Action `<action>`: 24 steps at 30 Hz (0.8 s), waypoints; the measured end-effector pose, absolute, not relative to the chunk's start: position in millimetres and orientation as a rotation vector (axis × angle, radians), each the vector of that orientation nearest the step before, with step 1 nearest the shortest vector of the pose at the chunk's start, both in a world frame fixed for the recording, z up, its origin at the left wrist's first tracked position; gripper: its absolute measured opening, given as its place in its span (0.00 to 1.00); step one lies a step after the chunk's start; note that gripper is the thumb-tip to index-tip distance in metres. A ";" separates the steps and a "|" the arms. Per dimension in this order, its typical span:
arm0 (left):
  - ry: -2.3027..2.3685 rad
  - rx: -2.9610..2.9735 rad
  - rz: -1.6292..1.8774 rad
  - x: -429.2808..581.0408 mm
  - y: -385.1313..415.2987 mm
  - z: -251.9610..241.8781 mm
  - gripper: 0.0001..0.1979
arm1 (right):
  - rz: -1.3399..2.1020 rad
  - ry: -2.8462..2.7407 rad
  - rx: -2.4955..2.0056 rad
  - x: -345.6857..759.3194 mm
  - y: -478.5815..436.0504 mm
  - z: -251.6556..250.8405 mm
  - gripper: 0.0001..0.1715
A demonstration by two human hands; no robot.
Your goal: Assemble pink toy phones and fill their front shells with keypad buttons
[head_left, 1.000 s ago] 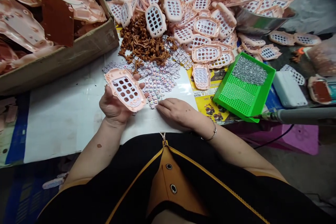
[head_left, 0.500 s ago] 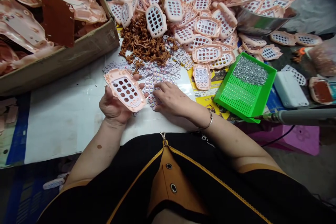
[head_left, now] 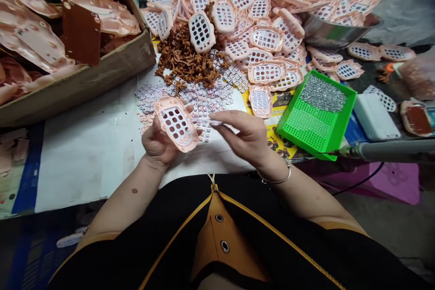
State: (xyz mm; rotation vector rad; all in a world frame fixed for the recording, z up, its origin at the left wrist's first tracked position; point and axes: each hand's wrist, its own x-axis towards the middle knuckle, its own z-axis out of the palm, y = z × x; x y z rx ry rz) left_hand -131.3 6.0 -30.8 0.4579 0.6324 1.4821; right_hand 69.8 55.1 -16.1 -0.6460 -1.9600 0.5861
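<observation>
In the left hand (head_left: 159,146), thumb and fingers clamped about its edges, lies a holed pink casing (head_left: 176,124); just right of it, the right hand (head_left: 249,139) pinches a thin pale piece (head_left: 204,120) between thumb and fingertips, small printed tiles (head_left: 203,99) spread beyond both hands

Small pieces (head_left: 200,99) on white tabletop (head_left: 88,154)
</observation>
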 end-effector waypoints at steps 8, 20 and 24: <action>0.781 0.369 1.433 -124.7 0.7 -35.8 0.35 | 0.207 -2.150 -0.401 42.8 56.3 -35.4 0.16; 0.790 0.405 1.396 -127.4 1.6 -33.9 0.35 | 0.047 -2.460 -0.388 49.9 55.2 -23.8 0.30; 0.760 0.453 1.327 -126.6 1.4 -32.0 0.38 | 0.008 -2.518 -0.329 49.7 47.7 -23.6 0.45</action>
